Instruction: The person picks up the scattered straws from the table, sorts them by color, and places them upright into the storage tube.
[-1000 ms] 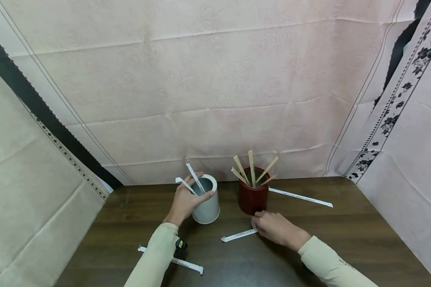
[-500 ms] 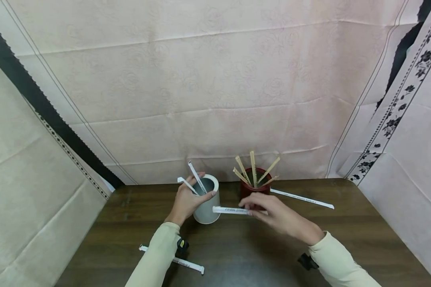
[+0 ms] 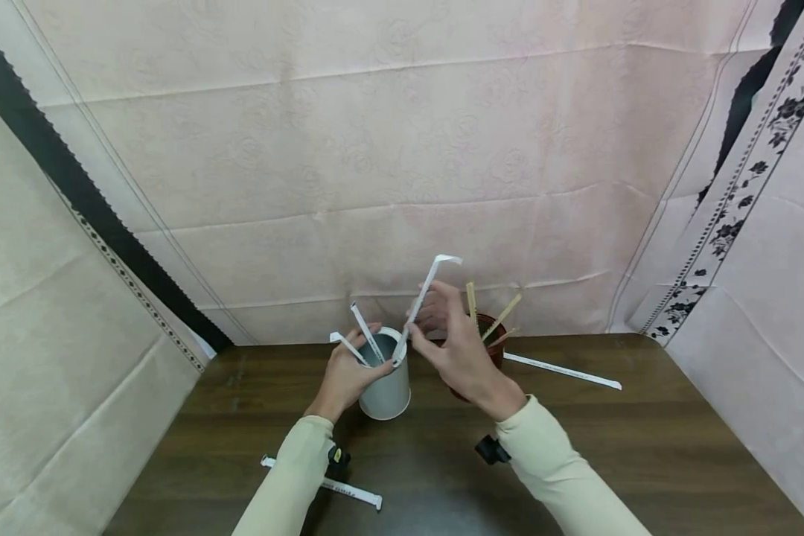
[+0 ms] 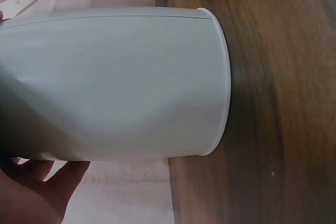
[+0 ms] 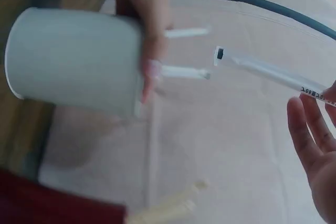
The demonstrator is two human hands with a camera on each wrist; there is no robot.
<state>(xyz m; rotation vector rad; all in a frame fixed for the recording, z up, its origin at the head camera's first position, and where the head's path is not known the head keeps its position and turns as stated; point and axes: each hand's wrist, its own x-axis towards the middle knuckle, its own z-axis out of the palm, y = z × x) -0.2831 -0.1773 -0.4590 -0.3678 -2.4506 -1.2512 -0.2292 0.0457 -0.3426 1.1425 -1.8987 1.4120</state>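
Note:
My left hand [image 3: 348, 378] grips a grey cup [image 3: 385, 394] near its rim, thumb at the front edge. The cup stands upright on the table; its smooth wall [image 4: 126, 82] fills the left wrist view. Two white wrapped straws [image 3: 367, 333] lean in it, sticking out at the back left. Between thumb and fingers my right hand [image 3: 461, 357] pinches another wrapped straw [image 3: 423, 296], tilted, its upper wrapper end bent over. In the right wrist view this straw's lower end [image 5: 226, 56] is above the cup's mouth, apart from the rim.
Partly behind my right hand stands a dark red cup [image 3: 498, 357] with several pale yellow sticks [image 3: 502, 316]. A wrapped straw [image 3: 563, 370] lies right of it, another [image 3: 351, 491] under my left forearm. A cloth wall [image 3: 388, 164] rises behind the wooden table [image 3: 429, 476].
My right hand has picked the straw up off the table in front of the red cup, carried it up and left, and turned it steeply over the grey cup. The left hand stays in place.

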